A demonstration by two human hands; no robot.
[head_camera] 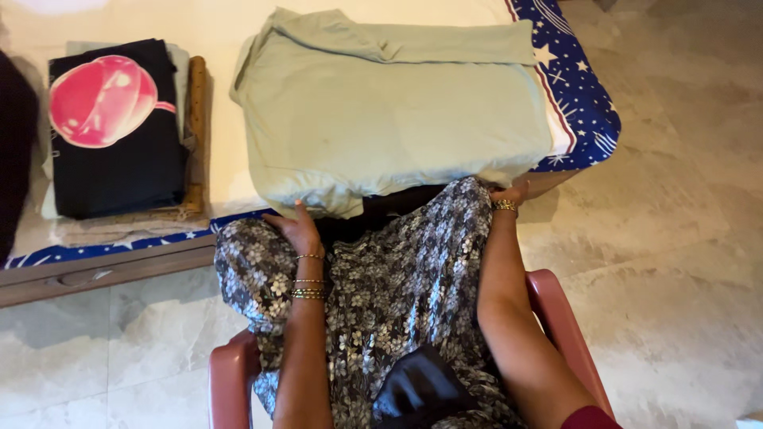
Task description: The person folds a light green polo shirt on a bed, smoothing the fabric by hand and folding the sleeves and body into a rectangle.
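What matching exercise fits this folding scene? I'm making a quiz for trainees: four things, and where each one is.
Things:
1. pale green garment
2. black folded garment with pink print
3. left hand
4. right hand

Places:
A. at the pale green garment's near right corner
B. on the stack at the bed's left
C. spread over the bed's middle
D. at the pale green garment's near left edge

Pairs: 1-C, 2-B, 3-D, 4-A

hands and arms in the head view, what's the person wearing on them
Both forearms are bare. The left hand has several thin gold-coloured bangles stacked along the wrist, some plain and one thicker and beaded. The right hand has one chunkier gold-coloured bracelet at the wrist. A dark red sleeve edge shows high on the right arm. No rings can be made out.
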